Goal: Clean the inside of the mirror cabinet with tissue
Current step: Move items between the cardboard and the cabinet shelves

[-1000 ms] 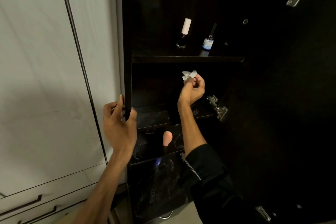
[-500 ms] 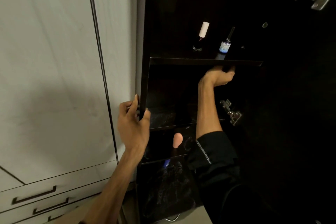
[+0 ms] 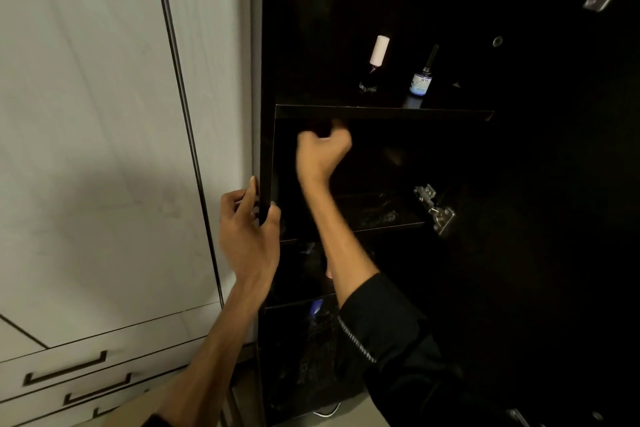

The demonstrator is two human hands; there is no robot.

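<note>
bottle [image 3: 420, 81]: label unreadable | left hand [image 3: 247, 236] grips cabinet edge [image 3: 266, 149]

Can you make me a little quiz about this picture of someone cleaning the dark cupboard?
1. True or false: the left hand grips the cabinet's side panel.
2. How many small bottles stand on the upper shelf?
3. Where is the right hand? A) above the upper shelf B) just under the upper shelf C) on a drawer handle

Key: 1 true. 2 two: the white-capped bottle and the blue-labelled bottle. 3 B.
</note>
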